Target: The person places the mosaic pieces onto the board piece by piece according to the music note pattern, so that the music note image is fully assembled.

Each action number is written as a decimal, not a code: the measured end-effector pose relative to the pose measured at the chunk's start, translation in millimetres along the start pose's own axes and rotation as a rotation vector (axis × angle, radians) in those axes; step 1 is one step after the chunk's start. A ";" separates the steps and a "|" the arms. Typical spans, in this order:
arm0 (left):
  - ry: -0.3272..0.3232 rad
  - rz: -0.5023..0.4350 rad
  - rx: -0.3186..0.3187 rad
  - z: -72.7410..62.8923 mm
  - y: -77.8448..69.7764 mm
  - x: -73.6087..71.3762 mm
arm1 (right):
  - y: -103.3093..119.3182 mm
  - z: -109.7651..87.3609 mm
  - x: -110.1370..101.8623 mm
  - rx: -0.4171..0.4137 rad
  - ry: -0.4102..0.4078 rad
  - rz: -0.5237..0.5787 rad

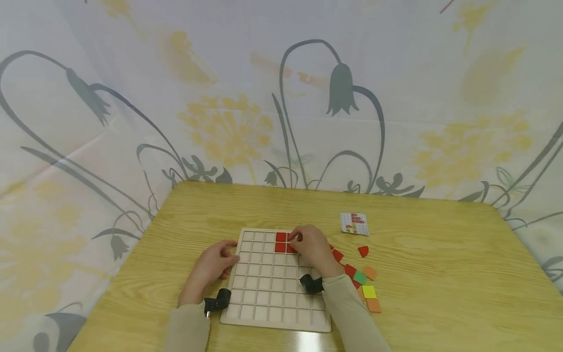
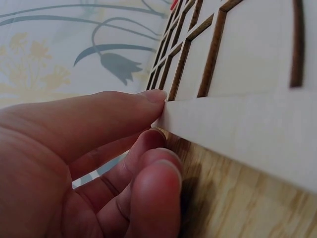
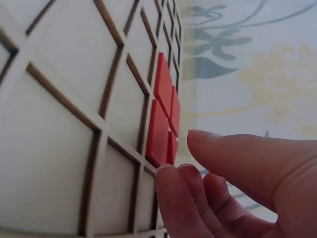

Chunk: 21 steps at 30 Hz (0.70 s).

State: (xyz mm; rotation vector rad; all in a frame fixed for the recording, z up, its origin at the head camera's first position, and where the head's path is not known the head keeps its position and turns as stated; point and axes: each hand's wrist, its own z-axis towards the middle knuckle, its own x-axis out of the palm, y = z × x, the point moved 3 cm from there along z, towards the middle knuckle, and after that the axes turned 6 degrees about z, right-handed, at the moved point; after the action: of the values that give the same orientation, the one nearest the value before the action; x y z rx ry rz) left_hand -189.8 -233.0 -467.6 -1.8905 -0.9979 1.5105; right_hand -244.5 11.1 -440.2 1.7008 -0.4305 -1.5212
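Note:
A pale wooden grid board (image 1: 264,283) lies on the table, with red tiles (image 1: 280,247) forming a block at its far side. At the board's left rim, my left hand (image 1: 212,264) holds the edge; its thumb (image 2: 148,99) touches the rim and the other fingers curl beside it. My right hand (image 1: 313,247) is over the far right part of the board, next to the red tiles (image 3: 157,134). In the right wrist view its thumb (image 3: 208,144) and fingertips stand apart, close to the tiles, with nothing visible between them.
Right of the board lie loose red, orange, green (image 1: 359,277) and yellow (image 1: 369,292) tiles, partly hidden by the right arm. A red rounded piece (image 1: 363,251) lies apart from them. A pattern card (image 1: 354,224) is farther back. Patterned fabric (image 1: 246,98) hangs behind the table.

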 end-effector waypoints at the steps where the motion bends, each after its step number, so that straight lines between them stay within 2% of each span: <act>1: -0.001 0.002 0.002 -0.1 -0.6 0.3 | -0.2 -0.5 -2.1 0.008 -0.003 0.005; 6: -0.006 0.019 0.014 -1.3 -0.8 1.3 | -6.2 -5.7 -12.9 0.006 -0.017 0.012; 11: 0.002 0.006 0.000 -3.1 0.9 2.7 | -17.1 -13.0 -24.2 0.002 0.001 0.034; 21: -0.005 0.006 0.001 -1.6 -1.6 1.0 | -32.7 -27.5 -62.2 0.027 0.046 0.054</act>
State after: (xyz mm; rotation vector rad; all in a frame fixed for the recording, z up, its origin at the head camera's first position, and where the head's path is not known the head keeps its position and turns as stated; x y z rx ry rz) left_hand -188.4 -231.1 -466.6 -1.8916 -0.9943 1.5193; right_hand -240.4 84.7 -423.6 1.7282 -0.4716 -1.4405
